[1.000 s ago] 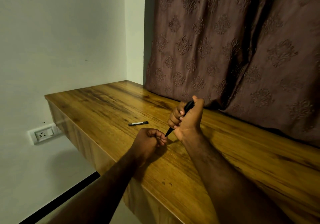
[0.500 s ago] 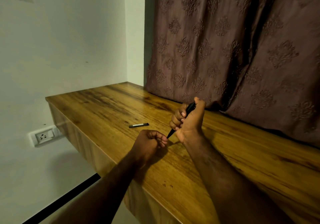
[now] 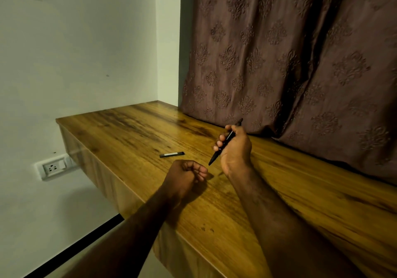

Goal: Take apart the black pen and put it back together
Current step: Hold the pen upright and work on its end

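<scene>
My right hand grips the black pen slantwise above the wooden table, its pointed tip aimed down and left, its back end sticking up past my thumb. My left hand rests on the table as a closed fist just below and left of the pen tip, not touching it; whether it holds a small part is hidden. A short black pen part with a pale band lies flat on the table, left of both hands.
A brown patterned curtain hangs along the table's back edge, right behind my right hand. The table's front edge runs diagonally below my left arm. A white wall socket sits under the table's left end.
My right hand has loosened and lifted the pen slightly, so more of its barrel shows. The pen tip has pulled away from my left fist, which stays closed on the table.
</scene>
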### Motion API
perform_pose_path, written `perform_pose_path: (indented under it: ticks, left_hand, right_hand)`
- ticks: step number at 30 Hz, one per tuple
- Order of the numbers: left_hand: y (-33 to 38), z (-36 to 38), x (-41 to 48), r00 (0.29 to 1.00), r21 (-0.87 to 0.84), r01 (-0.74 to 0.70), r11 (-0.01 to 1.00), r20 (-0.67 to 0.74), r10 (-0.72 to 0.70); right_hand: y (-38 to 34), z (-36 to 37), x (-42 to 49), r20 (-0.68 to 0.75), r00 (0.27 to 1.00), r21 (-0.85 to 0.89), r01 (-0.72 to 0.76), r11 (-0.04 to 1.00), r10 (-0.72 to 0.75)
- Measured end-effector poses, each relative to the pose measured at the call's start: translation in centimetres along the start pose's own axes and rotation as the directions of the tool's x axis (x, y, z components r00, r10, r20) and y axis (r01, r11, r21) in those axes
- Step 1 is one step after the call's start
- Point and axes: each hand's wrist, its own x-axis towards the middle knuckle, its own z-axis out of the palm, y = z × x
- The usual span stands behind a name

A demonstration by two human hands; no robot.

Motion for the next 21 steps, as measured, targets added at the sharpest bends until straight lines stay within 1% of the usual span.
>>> perform_pose_path:
  ticks: [1, 3, 4, 6, 7, 8, 11, 13, 16, 18, 21]
  left_hand:
    - [-0.1, 0.0, 0.0, 1.000, -0.014, 0.011, 1.000, -0.005, -0.011]
    - [0.0, 0.1, -0.1, 0.999, -0.052, 0.036, 0.998, -0.008, -0.037]
    - [0.1, 0.1, -0.1, 0.999, -0.061, 0.038, 0.997, -0.011, -0.039]
    - [0.3, 0.2, -0.1, 0.999, -0.057, 0.030, 0.998, -0.012, -0.030]
    - [0.4, 0.1, -0.1, 1.000, -0.048, 0.025, 0.999, -0.008, -0.025]
    - [0.4, 0.1, -0.2, 1.000, -0.031, 0.017, 0.999, -0.003, -0.017]
    - [0.3, 0.0, -0.3, 1.000, 0.010, -0.004, 1.000, 0.004, 0.004]
    - [0.5, 0.1, -0.6, 1.000, -0.013, 0.017, 1.000, 0.017, -0.016]
    - [0.7, 0.1, -0.5, 0.999, -0.038, 0.027, 0.999, 0.024, -0.026]
    - [0.6, 0.0, -0.4, 1.000, -0.010, 0.017, 1.000, 0.014, -0.017]
    - [0.3, 0.0, -0.5, 1.000, 0.055, -0.008, 0.998, 0.015, 0.007]
  right_hand:
    - [0.1, -0.1, 0.2, -0.017, 0.998, -0.063, 0.059, 0.996, -0.060]
    - [0.5, -0.4, 0.4, 0.003, 0.978, -0.220, 0.204, 0.954, -0.209]
    - [0.9, -0.8, 0.5, 0.023, 0.961, -0.322, 0.270, 0.907, -0.277]
    - [1.7, -1.5, 0.5, 0.074, 0.921, -0.534, 0.360, 0.765, -0.382]
    - [2.1, -1.9, 0.4, 0.106, 0.908, -0.607, 0.382, 0.697, -0.405]
    - [2.5, -2.2, 0.2, 0.130, 0.900, -0.646, 0.395, 0.653, -0.415]
    - [2.6, -2.7, 0.2, 0.145, 0.891, -0.678, 0.406, 0.613, -0.430]
    - [2.4, -2.6, 0.3, 0.135, 0.881, -0.688, 0.412, 0.597, -0.453]
    - [2.2, -2.6, 0.5, 0.160, 0.832, -0.703, 0.474, 0.530, -0.532]
    - [2.3, -2.7, 0.5, 0.194, 0.810, -0.720, 0.500, 0.481, -0.553]
    - [2.5, -2.7, 0.2, 0.231, 0.831, -0.769, 0.475, 0.428, -0.506]
